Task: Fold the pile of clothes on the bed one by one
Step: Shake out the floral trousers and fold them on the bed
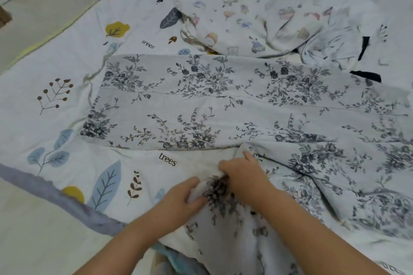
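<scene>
A pair of white trousers with a grey-blue flower print (223, 100) lies spread across the bed. One leg stretches flat to the left; the other leg runs toward me, bunched at its end. My left hand (181, 198) grips the crumpled hem of this near leg. My right hand (242, 172) pinches the same bunched cloth just beside it, fingers curled into the fabric. A heap of other clothes (245, 18) with small cartoon prints lies behind the trousers.
The bedspread (67, 96) is white with leaf and tree drawings and a grey border at the near left. Pale floor shows at the left. A white garment with black ties (362, 58) lies crumpled at the far right.
</scene>
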Tool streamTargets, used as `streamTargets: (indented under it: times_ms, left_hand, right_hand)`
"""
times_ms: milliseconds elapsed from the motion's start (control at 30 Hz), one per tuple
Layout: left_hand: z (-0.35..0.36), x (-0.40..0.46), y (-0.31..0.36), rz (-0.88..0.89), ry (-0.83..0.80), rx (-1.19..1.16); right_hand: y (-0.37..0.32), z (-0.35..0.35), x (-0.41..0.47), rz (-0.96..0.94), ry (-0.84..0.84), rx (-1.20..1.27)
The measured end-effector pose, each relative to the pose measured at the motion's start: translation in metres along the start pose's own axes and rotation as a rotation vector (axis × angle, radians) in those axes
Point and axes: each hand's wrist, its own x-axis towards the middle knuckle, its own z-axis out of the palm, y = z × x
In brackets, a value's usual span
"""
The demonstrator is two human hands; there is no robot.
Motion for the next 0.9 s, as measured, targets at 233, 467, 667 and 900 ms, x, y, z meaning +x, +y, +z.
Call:
streamTargets:
  times_ms: [233, 467, 667, 900]
  left_hand:
    - [-0.052, -0.018, 0.002, -0.186, -0.259, -0.087]
    - [-0.143, -0.013, 0.026, -0.095, -0.271, 0.238]
    - [-0.211, -0.018, 0.02, -0.312, -0.245, 0.169]
    - [-0.166, 0.025, -0.066, -0.487, 0.527, 0.1]
  right_hand:
    - [0.013, -0.055, 0.009, 0.148, 0.297, 0.331]
    - [0.015, -0.064, 0.021, 0.289, 0.346, 0.452]
    - [0.019, -0.067, 0.038, 0.267, 0.186, 0.779]
    - [0.001, -0.031, 0.072, 0.339, 0.122, 0.085]
